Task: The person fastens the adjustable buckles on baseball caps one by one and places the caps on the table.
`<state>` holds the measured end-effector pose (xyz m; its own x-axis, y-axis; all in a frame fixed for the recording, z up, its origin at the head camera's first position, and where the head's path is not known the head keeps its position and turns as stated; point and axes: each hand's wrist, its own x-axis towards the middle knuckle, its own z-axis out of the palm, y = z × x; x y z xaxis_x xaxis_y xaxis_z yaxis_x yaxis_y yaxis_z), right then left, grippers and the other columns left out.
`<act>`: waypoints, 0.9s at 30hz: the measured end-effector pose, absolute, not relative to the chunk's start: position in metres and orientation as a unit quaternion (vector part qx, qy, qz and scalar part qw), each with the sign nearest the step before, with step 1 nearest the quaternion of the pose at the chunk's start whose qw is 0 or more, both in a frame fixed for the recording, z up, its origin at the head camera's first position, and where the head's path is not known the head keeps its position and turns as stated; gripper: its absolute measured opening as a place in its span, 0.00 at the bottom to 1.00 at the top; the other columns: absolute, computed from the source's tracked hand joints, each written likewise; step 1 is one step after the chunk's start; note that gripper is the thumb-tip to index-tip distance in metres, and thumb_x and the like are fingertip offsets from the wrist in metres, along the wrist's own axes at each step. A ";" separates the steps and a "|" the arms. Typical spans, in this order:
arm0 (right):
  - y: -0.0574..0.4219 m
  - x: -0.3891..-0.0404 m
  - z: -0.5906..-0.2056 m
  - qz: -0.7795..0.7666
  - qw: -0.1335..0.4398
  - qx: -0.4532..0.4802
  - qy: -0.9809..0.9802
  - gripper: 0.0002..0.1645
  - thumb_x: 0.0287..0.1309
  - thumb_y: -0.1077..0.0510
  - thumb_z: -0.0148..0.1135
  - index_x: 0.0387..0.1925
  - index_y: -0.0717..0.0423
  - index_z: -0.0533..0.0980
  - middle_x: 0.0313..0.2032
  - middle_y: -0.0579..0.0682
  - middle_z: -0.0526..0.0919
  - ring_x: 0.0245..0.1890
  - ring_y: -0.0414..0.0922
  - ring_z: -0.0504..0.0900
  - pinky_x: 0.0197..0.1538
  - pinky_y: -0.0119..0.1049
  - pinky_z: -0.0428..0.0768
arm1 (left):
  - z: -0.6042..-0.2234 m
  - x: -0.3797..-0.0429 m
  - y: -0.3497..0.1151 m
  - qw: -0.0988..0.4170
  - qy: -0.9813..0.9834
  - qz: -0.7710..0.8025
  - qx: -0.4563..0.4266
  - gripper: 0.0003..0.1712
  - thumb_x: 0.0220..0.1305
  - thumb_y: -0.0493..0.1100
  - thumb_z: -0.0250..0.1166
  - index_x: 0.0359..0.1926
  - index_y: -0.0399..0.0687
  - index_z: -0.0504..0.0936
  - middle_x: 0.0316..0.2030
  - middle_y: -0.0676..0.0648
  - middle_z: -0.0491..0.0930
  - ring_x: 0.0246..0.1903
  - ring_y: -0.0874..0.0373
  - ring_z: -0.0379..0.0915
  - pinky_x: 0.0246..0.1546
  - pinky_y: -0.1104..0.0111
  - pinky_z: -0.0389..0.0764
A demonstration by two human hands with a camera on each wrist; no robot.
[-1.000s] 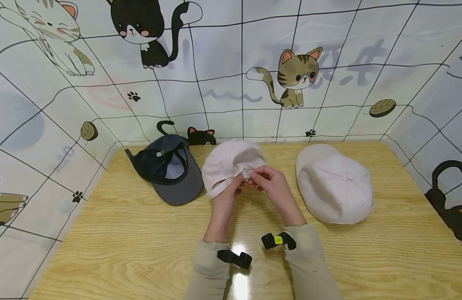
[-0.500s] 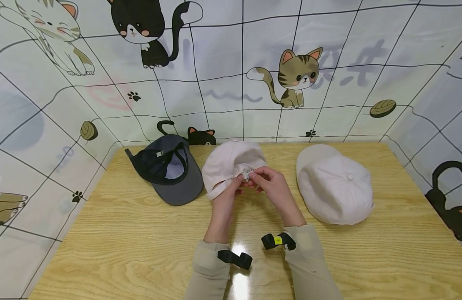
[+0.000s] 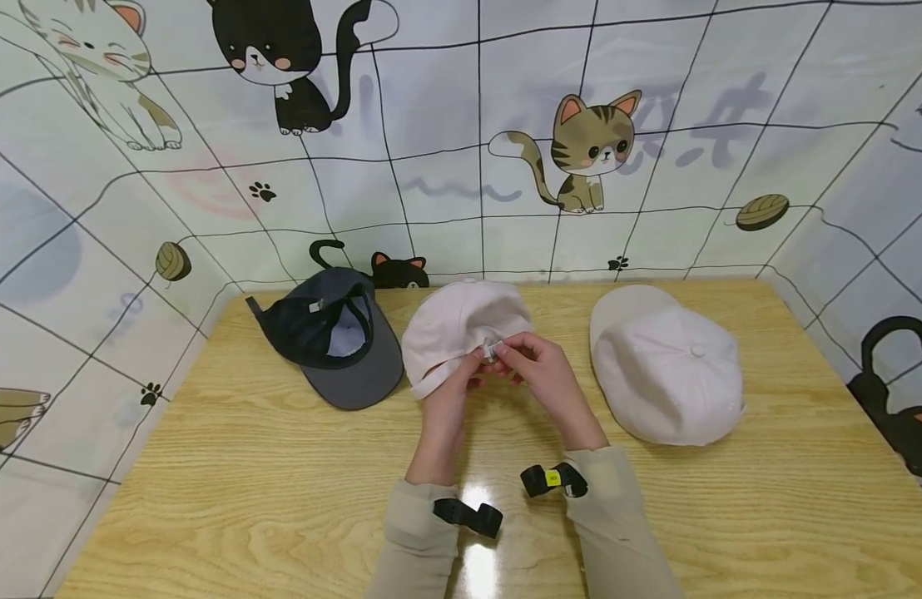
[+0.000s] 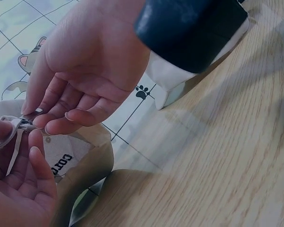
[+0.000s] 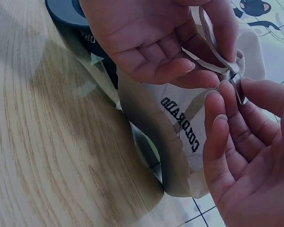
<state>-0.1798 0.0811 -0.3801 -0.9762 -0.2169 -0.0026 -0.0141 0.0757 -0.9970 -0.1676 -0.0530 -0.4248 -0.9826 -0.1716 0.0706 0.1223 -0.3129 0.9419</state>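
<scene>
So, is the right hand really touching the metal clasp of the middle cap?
Touching. The right wrist view shows it: the right hand pinches the clasp, its thumb lying against the metal without a gap.

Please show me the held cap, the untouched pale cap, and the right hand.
Held cap (image 3: 461, 320), head view: its crown.
Untouched pale cap (image 3: 669, 373), head view: its crown.
Right hand (image 3: 547, 370), head view: its back.

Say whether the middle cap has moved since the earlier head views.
No, not visibly: the middle cap keeps its place against the peeking black cat print.
</scene>
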 end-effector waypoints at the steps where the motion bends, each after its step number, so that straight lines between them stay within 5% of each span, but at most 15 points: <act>1: 0.081 -0.180 -0.380 -0.675 0.076 -0.079 0.730 0.12 0.59 0.59 0.54 0.35 0.68 0.74 0.31 0.65 0.78 0.36 0.66 0.73 0.36 0.54 0.73 | -0.424 -0.167 -0.053 0.087 -0.577 -0.812 0.028 0.14 0.55 0.45 0.64 0.39 0.42 0.76 0.30 0.47 0.78 0.30 0.54 0.75 0.32 0.61 0.73; 5: 0.081 -0.180 -0.381 -0.673 0.078 -0.077 0.732 0.13 0.59 0.59 0.55 0.35 0.68 0.74 0.31 0.65 0.78 0.36 0.65 0.74 0.37 0.56 0.72 | -0.421 -0.166 -0.053 0.073 -0.580 -0.809 0.053 0.16 0.55 0.45 0.64 0.39 0.38 0.75 0.30 0.44 0.78 0.31 0.51 0.75 0.34 0.56 0.72; 16: 0.083 -0.189 -0.402 -0.667 0.084 -0.077 0.737 0.15 0.59 0.54 0.55 0.36 0.65 0.75 0.32 0.64 0.79 0.34 0.59 0.76 0.35 0.50 0.75 | -0.489 -0.196 -0.057 0.093 -0.588 -0.803 0.028 0.19 0.52 0.54 0.65 0.37 0.44 0.78 0.29 0.41 0.79 0.30 0.46 0.74 0.30 0.60 0.74; 27: 0.084 -0.193 -0.417 -0.661 0.068 -0.089 0.742 0.16 0.58 0.50 0.56 0.34 0.60 0.75 0.28 0.54 0.81 0.28 0.47 0.78 0.35 0.55 0.73 | -0.491 -0.195 -0.057 0.096 -0.585 -0.805 0.034 0.20 0.51 0.53 0.66 0.38 0.43 0.77 0.31 0.41 0.78 0.30 0.47 0.75 0.29 0.62 0.75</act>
<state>-0.1929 0.0839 -0.4174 -0.9750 -0.2214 0.0160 -0.0416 0.1114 -0.9929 -0.1952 -0.0567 -0.4912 -0.9795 -0.1931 0.0576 0.1143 -0.2968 0.9481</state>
